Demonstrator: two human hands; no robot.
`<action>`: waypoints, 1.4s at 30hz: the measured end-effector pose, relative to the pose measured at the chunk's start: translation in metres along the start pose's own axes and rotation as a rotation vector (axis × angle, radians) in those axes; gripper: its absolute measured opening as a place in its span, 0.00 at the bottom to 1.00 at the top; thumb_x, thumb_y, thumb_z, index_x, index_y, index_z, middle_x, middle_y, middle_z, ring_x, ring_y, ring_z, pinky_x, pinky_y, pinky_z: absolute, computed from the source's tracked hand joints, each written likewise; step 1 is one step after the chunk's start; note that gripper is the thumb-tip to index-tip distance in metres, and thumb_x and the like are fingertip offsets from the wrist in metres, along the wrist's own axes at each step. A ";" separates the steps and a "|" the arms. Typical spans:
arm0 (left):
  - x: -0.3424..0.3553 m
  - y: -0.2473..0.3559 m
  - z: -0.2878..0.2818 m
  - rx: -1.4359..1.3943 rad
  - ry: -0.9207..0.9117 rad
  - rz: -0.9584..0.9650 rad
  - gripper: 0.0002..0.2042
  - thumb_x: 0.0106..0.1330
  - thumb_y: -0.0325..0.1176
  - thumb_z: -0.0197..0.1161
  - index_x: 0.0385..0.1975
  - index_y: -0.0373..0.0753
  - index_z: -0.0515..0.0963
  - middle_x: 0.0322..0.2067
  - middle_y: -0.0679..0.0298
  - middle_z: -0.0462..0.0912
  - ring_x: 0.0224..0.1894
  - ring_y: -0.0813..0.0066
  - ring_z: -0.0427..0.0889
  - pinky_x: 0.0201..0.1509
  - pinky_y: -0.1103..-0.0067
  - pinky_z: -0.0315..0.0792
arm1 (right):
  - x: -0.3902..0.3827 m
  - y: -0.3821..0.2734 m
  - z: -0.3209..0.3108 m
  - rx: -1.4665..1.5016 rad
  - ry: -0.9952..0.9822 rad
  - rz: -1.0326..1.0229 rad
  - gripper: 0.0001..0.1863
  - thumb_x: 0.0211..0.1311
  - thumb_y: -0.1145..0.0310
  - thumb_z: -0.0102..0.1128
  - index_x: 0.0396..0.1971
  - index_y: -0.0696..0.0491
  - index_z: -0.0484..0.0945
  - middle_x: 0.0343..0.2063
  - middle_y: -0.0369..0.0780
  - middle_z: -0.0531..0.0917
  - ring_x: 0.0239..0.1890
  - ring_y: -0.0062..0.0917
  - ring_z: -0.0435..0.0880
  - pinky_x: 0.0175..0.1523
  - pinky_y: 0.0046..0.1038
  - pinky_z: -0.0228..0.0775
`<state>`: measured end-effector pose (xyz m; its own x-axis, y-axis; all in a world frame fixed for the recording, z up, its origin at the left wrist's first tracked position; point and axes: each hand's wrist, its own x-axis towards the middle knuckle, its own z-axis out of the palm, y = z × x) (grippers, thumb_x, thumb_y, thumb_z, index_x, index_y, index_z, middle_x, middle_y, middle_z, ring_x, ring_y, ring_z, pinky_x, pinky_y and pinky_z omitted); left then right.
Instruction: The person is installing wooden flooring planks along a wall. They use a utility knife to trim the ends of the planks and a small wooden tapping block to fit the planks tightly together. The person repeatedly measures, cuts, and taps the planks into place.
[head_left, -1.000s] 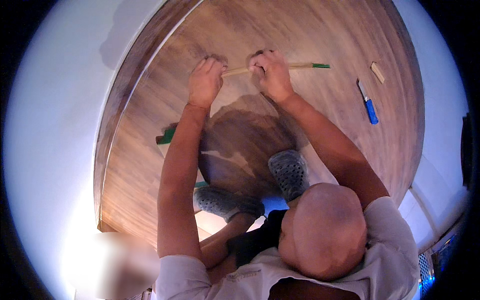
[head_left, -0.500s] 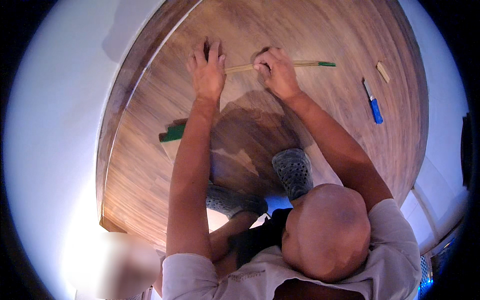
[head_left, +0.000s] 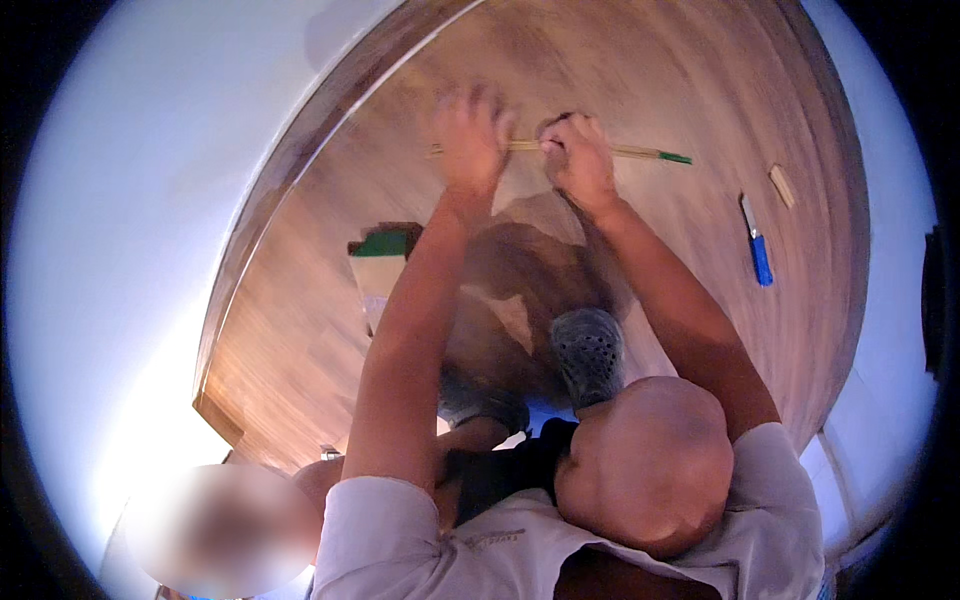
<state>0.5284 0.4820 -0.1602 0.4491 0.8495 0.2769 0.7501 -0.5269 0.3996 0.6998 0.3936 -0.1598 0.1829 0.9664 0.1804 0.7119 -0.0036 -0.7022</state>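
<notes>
A thin bundle of pale sticks (head_left: 636, 152) with a green right end lies crosswise over the wood-patterned surface. My right hand (head_left: 580, 160) is closed on it near its middle, thumb and fingers pinched together. To its left, my left hand (head_left: 470, 142) is over the bundle with fingers stretched and apart, blurred by motion. The sticks' left ends show just past this hand. Whether the left palm touches the sticks, I cannot tell.
To the right lie a blue-handled cutter knife (head_left: 758, 250) and a small pale wooden piece (head_left: 782, 186). Beside my left forearm is a pale flat piece with a green edge (head_left: 380, 245), partly hidden. A dark perforated clog (head_left: 587, 350) is near my knee. A white wall (head_left: 150, 200) borders the left.
The view has shifted, so everything appears farther right and slightly lower. My left hand has moved closer to my right hand along the sticks, uncovering their left ends.
</notes>
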 end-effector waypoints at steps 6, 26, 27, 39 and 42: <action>-0.044 -0.050 -0.041 -0.208 0.005 0.067 0.14 0.64 0.33 0.73 0.49 0.40 0.85 0.52 0.56 0.85 0.56 0.50 0.81 0.61 0.59 0.74 | -0.005 0.007 0.002 -0.018 -0.020 0.031 0.06 0.58 0.71 0.69 0.35 0.46 0.82 0.37 0.38 0.79 0.46 0.41 0.76 0.52 0.44 0.67; -0.046 -0.076 -0.056 -0.030 -0.154 0.282 0.09 0.63 0.27 0.66 0.43 0.41 0.83 0.43 0.60 0.83 0.47 0.53 0.81 0.53 0.63 0.77 | -0.005 0.006 0.002 -0.067 0.019 -0.009 0.06 0.59 0.70 0.70 0.34 0.47 0.81 0.37 0.38 0.79 0.45 0.40 0.77 0.49 0.43 0.67; -0.046 -0.078 -0.055 -0.048 -0.172 0.280 0.09 0.63 0.26 0.66 0.43 0.41 0.84 0.42 0.59 0.84 0.48 0.52 0.82 0.54 0.62 0.77 | -0.005 0.007 0.003 -0.062 0.015 -0.006 0.06 0.59 0.70 0.70 0.34 0.45 0.81 0.37 0.38 0.78 0.46 0.40 0.77 0.50 0.43 0.67; -0.020 -0.075 -0.044 -0.015 -0.477 -0.190 0.07 0.60 0.28 0.72 0.36 0.37 0.81 0.39 0.52 0.85 0.45 0.44 0.84 0.51 0.58 0.78 | -0.004 0.004 0.001 -0.060 0.019 -0.013 0.06 0.57 0.72 0.69 0.34 0.47 0.81 0.37 0.38 0.79 0.45 0.41 0.78 0.49 0.45 0.68; -0.027 -0.086 -0.032 -0.034 -0.357 -0.232 0.10 0.55 0.28 0.76 0.33 0.38 0.81 0.37 0.53 0.85 0.45 0.46 0.84 0.50 0.59 0.78 | -0.003 0.002 0.000 -0.016 0.026 -0.064 0.06 0.59 0.70 0.69 0.35 0.47 0.82 0.38 0.37 0.79 0.46 0.40 0.78 0.49 0.45 0.68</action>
<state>0.4361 0.5033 -0.1746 0.4147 0.8989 -0.1412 0.8373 -0.3162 0.4460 0.7004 0.3910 -0.1618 0.1542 0.9579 0.2422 0.7334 0.0533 -0.6777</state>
